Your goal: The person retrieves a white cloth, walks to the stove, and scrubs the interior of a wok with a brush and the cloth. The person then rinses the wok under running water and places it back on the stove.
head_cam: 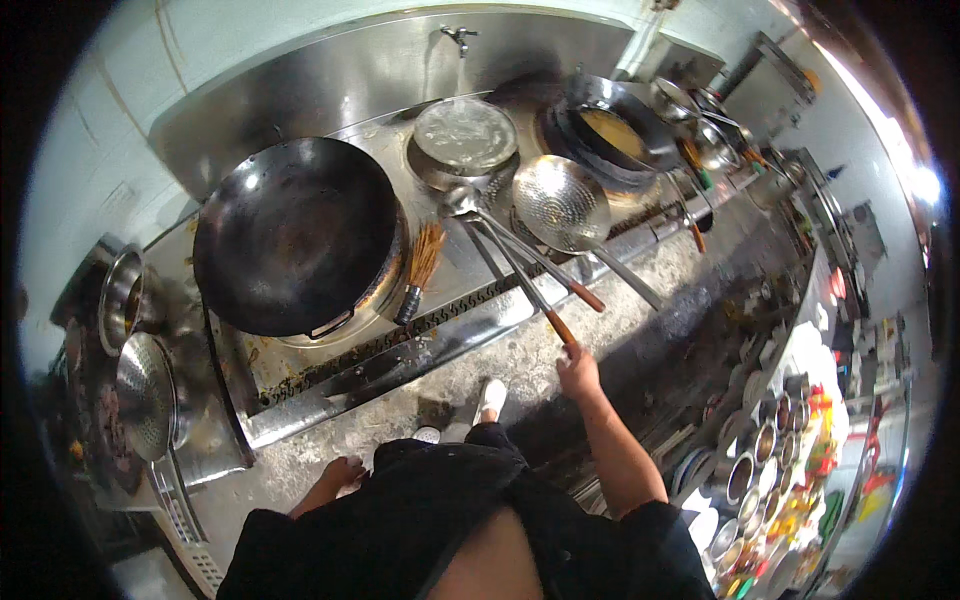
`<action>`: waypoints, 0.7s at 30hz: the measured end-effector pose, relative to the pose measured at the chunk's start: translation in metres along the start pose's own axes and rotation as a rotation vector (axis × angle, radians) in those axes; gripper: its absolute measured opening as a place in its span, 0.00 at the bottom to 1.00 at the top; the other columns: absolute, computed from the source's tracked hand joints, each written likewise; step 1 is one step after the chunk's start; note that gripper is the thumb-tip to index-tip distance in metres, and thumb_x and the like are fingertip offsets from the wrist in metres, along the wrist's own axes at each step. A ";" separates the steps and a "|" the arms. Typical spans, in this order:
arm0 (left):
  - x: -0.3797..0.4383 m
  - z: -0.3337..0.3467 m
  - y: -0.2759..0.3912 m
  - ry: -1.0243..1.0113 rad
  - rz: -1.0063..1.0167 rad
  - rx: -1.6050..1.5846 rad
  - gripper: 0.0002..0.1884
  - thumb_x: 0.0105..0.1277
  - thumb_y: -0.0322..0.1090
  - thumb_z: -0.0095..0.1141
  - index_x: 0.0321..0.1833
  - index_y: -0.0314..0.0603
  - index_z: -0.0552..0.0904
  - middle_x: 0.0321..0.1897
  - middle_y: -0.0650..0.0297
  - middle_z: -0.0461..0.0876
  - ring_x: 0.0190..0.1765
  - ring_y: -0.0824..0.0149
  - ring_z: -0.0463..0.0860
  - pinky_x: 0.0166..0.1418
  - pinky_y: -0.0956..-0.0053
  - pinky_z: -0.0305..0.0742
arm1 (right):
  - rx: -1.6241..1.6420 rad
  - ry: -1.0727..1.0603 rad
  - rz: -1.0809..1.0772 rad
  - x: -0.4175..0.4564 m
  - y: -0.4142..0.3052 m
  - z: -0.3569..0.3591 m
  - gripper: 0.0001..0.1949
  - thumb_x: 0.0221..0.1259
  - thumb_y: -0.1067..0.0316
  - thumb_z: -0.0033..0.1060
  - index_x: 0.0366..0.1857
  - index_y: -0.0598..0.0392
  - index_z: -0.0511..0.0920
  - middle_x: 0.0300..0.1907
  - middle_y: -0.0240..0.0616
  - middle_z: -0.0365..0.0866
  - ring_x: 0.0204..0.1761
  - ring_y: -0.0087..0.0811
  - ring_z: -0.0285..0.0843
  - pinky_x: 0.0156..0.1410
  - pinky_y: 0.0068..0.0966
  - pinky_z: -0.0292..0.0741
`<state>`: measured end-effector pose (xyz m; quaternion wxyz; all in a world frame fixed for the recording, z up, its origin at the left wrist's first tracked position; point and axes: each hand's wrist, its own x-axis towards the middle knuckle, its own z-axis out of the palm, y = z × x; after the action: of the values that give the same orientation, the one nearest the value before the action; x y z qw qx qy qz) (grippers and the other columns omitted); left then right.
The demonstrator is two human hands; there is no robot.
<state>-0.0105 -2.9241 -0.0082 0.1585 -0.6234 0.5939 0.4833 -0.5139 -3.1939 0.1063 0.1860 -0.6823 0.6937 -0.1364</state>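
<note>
My right hand [579,373] grips the wooden handle [559,327] of a long metal cooking utensil that reaches over the front edge of the range. A second wooden-ended handle [586,295] crosses close beside it. Both lead to a ladle bowl [460,200], and I cannot tell which one it belongs to. To their right rests a large perforated strainer [562,204], its metal handle jutting past the edge. My left hand [345,472] hangs low by my body, away from the range; its fingers look curled, but their grip is unclear. A bamboo wok brush [421,262] lies left of the utensils.
A big dark wok [296,232] sits on the left burner. Water runs from a wall tap [460,39] into a brimming pot [465,161]. Yellowish liquid lies in the right wok [652,135]. Another strainer [144,396] stands at left. Several ingredient bowls [741,478] crowd the counter at right.
</note>
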 end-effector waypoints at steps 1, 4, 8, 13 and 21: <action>-0.013 0.010 0.002 0.052 0.009 -0.017 0.15 0.62 0.49 0.54 0.43 0.48 0.82 0.41 0.51 0.82 0.43 0.48 0.82 0.44 0.57 0.78 | -0.052 0.048 -0.012 0.031 0.008 0.001 0.15 0.54 0.67 0.60 0.46 0.60 0.76 0.43 0.51 0.80 0.45 0.54 0.79 0.52 0.43 0.76; -0.042 0.020 0.032 0.235 -0.290 -0.280 0.21 0.61 0.52 0.56 0.43 0.39 0.81 0.43 0.48 0.82 0.46 0.47 0.82 0.48 0.56 0.78 | -0.084 0.164 -0.087 0.103 0.028 -0.002 0.15 0.54 0.68 0.57 0.45 0.59 0.74 0.44 0.53 0.78 0.49 0.54 0.75 0.57 0.44 0.73; -0.060 0.026 0.075 0.345 -0.551 -0.506 0.32 0.59 0.58 0.57 0.47 0.28 0.79 0.44 0.41 0.83 0.51 0.46 0.82 0.54 0.56 0.76 | -0.263 0.028 -0.055 0.160 0.045 0.013 0.11 0.61 0.70 0.51 0.46 0.58 0.69 0.47 0.52 0.74 0.53 0.53 0.74 0.56 0.45 0.74; -0.039 0.014 0.123 0.418 -0.603 -0.503 0.35 0.58 0.59 0.59 0.49 0.25 0.78 0.42 0.42 0.83 0.50 0.47 0.83 0.54 0.57 0.76 | -0.248 -0.065 -0.243 0.188 0.042 0.025 0.10 0.64 0.72 0.42 0.47 0.54 0.68 0.44 0.51 0.72 0.44 0.56 0.77 0.47 0.49 0.77; -0.041 -0.004 0.172 0.461 -0.632 -0.766 0.33 0.59 0.58 0.61 0.56 0.33 0.76 0.45 0.49 0.84 0.47 0.52 0.83 0.52 0.61 0.77 | 0.238 -0.244 -0.159 0.168 0.008 -0.006 0.18 0.54 0.70 0.57 0.50 0.54 0.71 0.33 0.47 0.79 0.36 0.46 0.80 0.44 0.40 0.75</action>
<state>-0.1554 -2.9450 0.0907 -0.0767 -0.8743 0.1785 0.4448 -0.5235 -3.3613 0.0965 0.3369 -0.7197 0.5888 -0.1478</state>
